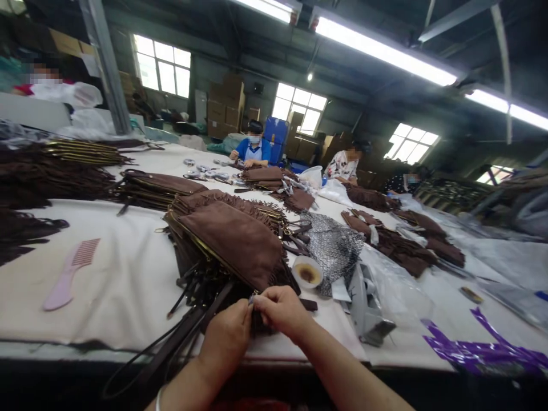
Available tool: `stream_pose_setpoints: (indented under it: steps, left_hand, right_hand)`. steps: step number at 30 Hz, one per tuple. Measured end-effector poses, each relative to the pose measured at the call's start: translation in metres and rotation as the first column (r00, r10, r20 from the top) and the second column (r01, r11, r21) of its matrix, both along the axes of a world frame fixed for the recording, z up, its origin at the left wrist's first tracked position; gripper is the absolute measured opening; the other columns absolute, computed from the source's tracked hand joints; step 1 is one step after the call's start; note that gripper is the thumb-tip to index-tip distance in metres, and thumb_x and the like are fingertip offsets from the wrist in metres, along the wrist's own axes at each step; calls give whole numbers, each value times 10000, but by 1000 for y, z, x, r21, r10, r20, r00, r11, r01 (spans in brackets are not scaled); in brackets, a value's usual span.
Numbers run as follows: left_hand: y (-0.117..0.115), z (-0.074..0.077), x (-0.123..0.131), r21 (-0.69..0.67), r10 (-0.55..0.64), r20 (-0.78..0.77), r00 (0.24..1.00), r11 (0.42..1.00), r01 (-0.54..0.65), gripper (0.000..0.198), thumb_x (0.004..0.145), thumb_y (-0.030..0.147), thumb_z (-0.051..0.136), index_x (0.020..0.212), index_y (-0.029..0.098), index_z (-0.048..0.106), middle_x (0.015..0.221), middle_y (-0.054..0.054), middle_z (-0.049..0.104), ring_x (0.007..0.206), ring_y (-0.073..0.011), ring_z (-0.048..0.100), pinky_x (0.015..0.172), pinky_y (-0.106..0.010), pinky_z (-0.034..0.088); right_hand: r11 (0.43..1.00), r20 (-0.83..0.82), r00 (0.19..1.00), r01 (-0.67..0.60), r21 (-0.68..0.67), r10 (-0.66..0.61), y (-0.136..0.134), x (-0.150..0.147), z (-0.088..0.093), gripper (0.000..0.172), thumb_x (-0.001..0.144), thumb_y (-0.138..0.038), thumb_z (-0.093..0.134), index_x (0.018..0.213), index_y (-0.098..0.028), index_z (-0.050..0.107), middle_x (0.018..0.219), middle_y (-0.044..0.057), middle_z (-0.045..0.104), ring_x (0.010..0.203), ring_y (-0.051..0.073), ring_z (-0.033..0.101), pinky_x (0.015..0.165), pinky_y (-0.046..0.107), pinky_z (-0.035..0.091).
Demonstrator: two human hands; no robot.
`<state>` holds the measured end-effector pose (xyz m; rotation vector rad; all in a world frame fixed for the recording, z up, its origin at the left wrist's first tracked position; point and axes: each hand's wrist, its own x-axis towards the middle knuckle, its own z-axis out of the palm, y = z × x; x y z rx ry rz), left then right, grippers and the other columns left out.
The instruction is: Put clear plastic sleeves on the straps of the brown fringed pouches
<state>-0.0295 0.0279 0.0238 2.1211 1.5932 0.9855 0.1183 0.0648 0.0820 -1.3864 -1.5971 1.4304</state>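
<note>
My left hand (226,334) and my right hand (283,310) meet at the table's near edge, both closed. Between their fingertips is a small shiny grey piece (251,299), seemingly a metal fitting; its exact kind is too small to tell. Just beyond my hands lies a pile of brown fringed zip bags (233,240), with gold zips along their edges. Dark straps (184,337) hang from the pile past my left forearm and over the table edge. What lies beneath my fingers is partly hidden.
A pink comb (72,274) lies at left. Right of the pile are a bowl with brown residue (308,272), patterned grey sheeting (336,242), a grey tape dispenser (369,308) and purple plastic (483,348). More bag stacks (158,187) and several seated people are farther off.
</note>
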Motion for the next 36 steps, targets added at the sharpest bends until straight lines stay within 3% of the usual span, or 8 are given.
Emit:
stream_pose_setpoints:
  steps: [6,9,15,19,23,28,32,36]
  left_hand:
    - [2,-4,-2,12,1,62,998,1000,-1,217,906,195,423,783,219,600,711,-82,641,660,-210,609,629,-284,434]
    - [3,-7,-1,18,1,-75,997,1000,1,195,881,143,443,809,205,613,727,-96,650,666,-226,615,622,-300,425]
    - [1,-3,1,30,34,-357,934,999,-25,225,859,80,428,874,168,634,739,-110,651,655,-263,617,576,-332,400]
    - [0,-2,-1,40,40,-374,926,999,-27,200,877,116,434,839,180,619,726,-100,643,651,-256,613,568,-327,391]
    - [1,-3,-1,5,4,-297,955,1000,-3,242,929,176,377,801,188,582,729,-93,633,663,-227,608,600,-311,401]
    - [1,0,4,-85,-69,-139,988,995,57,319,955,221,296,786,190,565,753,-92,614,706,-223,592,662,-323,414]
    - [1,6,6,-154,-50,71,996,986,61,341,951,290,316,733,199,562,697,-63,591,653,-202,553,638,-314,393]
    - [-2,15,10,-281,20,380,925,955,95,327,918,363,415,691,196,582,676,-40,598,643,-180,537,605,-284,394]
  right_hand:
    - [997,158,986,63,-38,-57,9,-5,-16,298,753,-379,619,555,-159,587,390,-41,478,350,67,369,370,196,257]
    - [991,247,962,126,-33,-114,10,-8,-20,286,735,-379,618,544,-168,587,390,-36,471,366,85,389,380,212,253]
    - [963,434,870,150,224,-236,12,-17,-20,317,699,-316,627,432,-175,530,427,-26,460,473,102,430,457,244,256]
    - [991,269,954,123,43,-130,8,-9,-17,252,721,-320,607,521,-171,569,444,-32,491,438,96,438,435,225,279]
    - [988,-13,999,38,-151,-40,0,3,-13,136,717,-272,599,673,-148,636,518,-20,586,411,77,464,418,197,332]
    - [966,18,981,194,-169,-194,-6,1,-21,105,713,-226,620,659,-140,648,478,-32,570,365,64,435,376,187,301]
    - [948,-50,970,223,-227,-240,-9,-3,-32,183,730,-271,645,606,-137,630,467,-30,551,344,60,392,358,200,263]
    - [944,-186,949,204,-261,-256,-12,-3,-34,214,716,-317,663,611,-132,635,468,-40,526,357,48,360,365,197,238]
